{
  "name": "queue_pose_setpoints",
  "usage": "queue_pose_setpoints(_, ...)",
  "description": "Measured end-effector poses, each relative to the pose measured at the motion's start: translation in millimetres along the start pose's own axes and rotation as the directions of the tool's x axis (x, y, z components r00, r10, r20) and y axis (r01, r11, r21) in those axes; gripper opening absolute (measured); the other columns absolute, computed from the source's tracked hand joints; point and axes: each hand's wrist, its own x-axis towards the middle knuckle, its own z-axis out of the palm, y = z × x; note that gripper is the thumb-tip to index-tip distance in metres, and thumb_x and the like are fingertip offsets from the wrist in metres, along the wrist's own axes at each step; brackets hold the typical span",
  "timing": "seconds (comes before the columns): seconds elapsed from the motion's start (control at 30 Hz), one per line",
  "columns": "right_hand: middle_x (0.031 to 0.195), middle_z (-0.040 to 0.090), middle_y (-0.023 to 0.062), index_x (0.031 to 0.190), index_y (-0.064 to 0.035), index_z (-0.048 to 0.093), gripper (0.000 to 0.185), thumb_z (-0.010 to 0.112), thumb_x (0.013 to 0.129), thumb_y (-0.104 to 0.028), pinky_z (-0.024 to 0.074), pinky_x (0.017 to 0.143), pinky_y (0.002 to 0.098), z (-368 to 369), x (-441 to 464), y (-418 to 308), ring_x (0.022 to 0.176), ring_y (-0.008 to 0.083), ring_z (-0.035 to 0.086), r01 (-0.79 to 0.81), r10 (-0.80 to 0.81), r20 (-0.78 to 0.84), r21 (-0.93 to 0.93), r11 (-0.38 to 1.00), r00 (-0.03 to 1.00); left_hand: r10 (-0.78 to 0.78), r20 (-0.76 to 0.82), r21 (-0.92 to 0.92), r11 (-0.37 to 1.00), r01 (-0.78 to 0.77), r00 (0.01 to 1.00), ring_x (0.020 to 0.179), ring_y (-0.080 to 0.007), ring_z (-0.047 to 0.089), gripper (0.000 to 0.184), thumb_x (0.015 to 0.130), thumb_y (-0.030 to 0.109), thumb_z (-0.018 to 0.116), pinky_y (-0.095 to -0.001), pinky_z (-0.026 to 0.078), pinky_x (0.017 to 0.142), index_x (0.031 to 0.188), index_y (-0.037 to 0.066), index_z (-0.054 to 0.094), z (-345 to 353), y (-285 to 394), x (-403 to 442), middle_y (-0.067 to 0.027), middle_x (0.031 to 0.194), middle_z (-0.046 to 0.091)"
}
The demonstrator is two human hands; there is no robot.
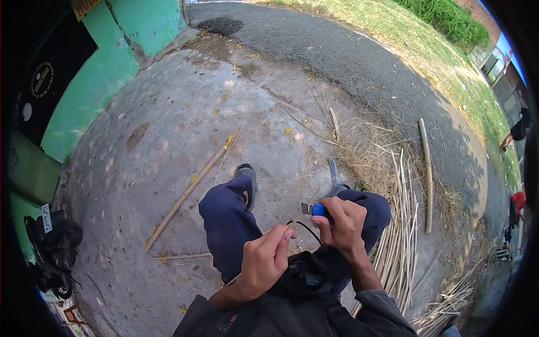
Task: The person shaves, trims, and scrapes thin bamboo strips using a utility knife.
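My right hand is closed round a blue-handled blade, its short dark metal end pointing left. My left hand is pinched with fingertips together on a thin pale strip, which runs up toward the blade. A thin black cord curves between the two hands, above a black bag on my lap. Both hands are above my bent knees in dark blue trousers. Whether the blade touches the strip cannot be made out.
Split bamboo strips lie in a pile on the right, below pale shavings. One pole rests beyond them, another on the left. A motorcycle stands far left. Other people are at the right edge.
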Motion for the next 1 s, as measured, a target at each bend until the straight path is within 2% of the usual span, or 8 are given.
queue_pose_setpoints(0.1, 0.072, 0.063, 0.0060, 0.095, -0.0084, 0.069, 0.028, 0.081, 0.090, -0.033, 0.0456, 0.053, 0.0364, -0.7, 3.1, 6.4, 0.055, 0.0258, 0.060, -0.003, 0.000, -0.080, -0.048, 0.999, 0.997, 0.012, 0.005, 0.008, 1.000, -0.012, 1.000, 0.058, -0.0259, 0.066, 0.012, 0.105, 0.003, 0.059, -0.0322, 0.048, 0.057, 0.097, -0.001, 0.067, -0.5, 1.0, 1.5, -0.0142, 0.080, 0.070)
queue_pose_setpoints(0.23, 0.060, 0.050, 0.0150, 0.088, -0.0023, 0.056, 0.031, 0.058, 0.109, -0.024, 0.0342, 0.051, 0.0424, -30.2, 26.3, 76.3, 0.050, 0.0268, 0.051, -0.561, 0.504, -0.370, -0.057, 0.826, 0.780, 0.045, 0.060, -0.037, 0.998, -0.043, 0.997, 0.056, -0.0219, 0.063, 0.013, 0.105, 0.003, 0.059, -0.0312, 0.047, 0.055, 0.096, -0.001, 0.067, -9.0, 3.8, -19.5, -0.0137, 0.078, 0.070)
queue_pose_setpoints(0.33, 0.062, 0.051, 0.0124, 0.089, -0.0024, 0.058, 0.029, 0.060, 0.108, -0.024, 0.0360, 0.052, 0.0410, -31.2, 20.4, 67.4, 0.051, 0.0255, 0.052, -0.487, 0.505, -0.336, 0.141, 0.862, 0.795, -0.047, 0.196, -0.081, 0.995, 0.064, 0.979, 0.059, -0.0262, 0.068, 0.010, 0.106, 0.006, 0.060, -0.0350, 0.049, 0.054, 0.105, 0.002, 0.068, -16.6, -0.7, -19.0, -0.0140, 0.082, 0.072)
queue_pose_setpoints(0.43, 0.068, 0.058, 0.0103, 0.095, -0.0011, 0.064, 0.026, 0.069, 0.100, -0.027, 0.0433, 0.055, 0.0356, -17.7, 2.5, 16.5, 0.054, 0.0277, 0.057, -0.234, 0.241, 0.016, 0.307, 0.923, 0.970, -0.124, 0.167, -0.084, 0.987, 0.139, 0.978, 0.056, -0.0215, 0.063, 0.011, 0.107, 0.007, 0.059, -0.0327, 0.046, 0.054, 0.108, 0.002, 0.069, -14.1, -2.1, -1.6, -0.0135, 0.081, 0.071)
queue_pose_setpoints(0.57, 0.073, 0.064, 0.0090, 0.099, -0.0047, 0.068, 0.028, 0.078, 0.093, -0.030, 0.0487, 0.054, 0.0360, 5.5, -6.1, -9.2, 0.057, 0.0277, 0.064, -0.023, 0.003, 0.073, 0.277, 0.961, 0.997, -0.150, 0.154, -0.128, 0.977, 0.170, 0.977, 0.058, -0.0228, 0.065, 0.011, 0.107, 0.007, 0.059, -0.0333, 0.047, 0.056, 0.111, 0.002, 0.068, -10.3, -5.3, 3.4, -0.0146, 0.082, 0.072)
queue_pose_setpoints(0.7, 0.074, 0.066, 0.0085, 0.098, -0.0059, 0.068, 0.029, 0.079, 0.093, -0.032, 0.0497, 0.054, 0.0362, 11.9, -9.9, -15.2, 0.059, 0.0277, 0.066, -0.063, 0.031, 0.128, 0.256, 0.965, 0.991, -0.029, 0.009, -0.098, 0.995, 0.029, 1.000, 0.068, -0.0297, 0.072, 0.009, 0.106, 0.005, 0.061, -0.0358, 0.052, 0.060, 0.111, 0.001, 0.067, -2.2, -8.6, 0.9, -0.0175, 0.085, 0.072)
queue_pose_setpoints(0.8, 0.074, 0.066, 0.0081, 0.098, -0.0062, 0.068, 0.030, 0.079, 0.093, -0.034, 0.0499, 0.054, 0.0365, 15.5, -13.5, -17.2, 0.059, 0.0272, 0.067, -0.060, 0.023, 0.152, 0.244, 0.968, 0.988, -0.072, -0.018, -0.117, 0.991, 0.069, 0.997, 0.063, -0.0190, 0.067, 0.007, 0.104, 0.003, 0.062, -0.0316, 0.048, 0.058, 0.103, -0.003, 0.065, 0.1, -7.5, -0.5, -0.0147, 0.075, 0.066)
queue_pose_setpoints(1.0, 0.073, 0.065, 0.0073, 0.096, -0.0071, 0.069, 0.029, 0.080, 0.092, -0.033, 0.0495, 0.053, 0.0363, 16.2, -14.0, -21.6, 0.059, 0.0266, 0.066, -0.046, 0.026, 0.105, 0.194, 0.980, 0.994, 0.020, -0.068, -0.065, 0.998, -0.025, 0.997, 0.063, -0.0255, 0.070, 0.007, 0.104, 0.003, 0.062, -0.0316, 0.048, 0.057, 0.101, -0.003, 0.064, 2.9, -6.6, -3.4, -0.0173, 0.078, 0.068)
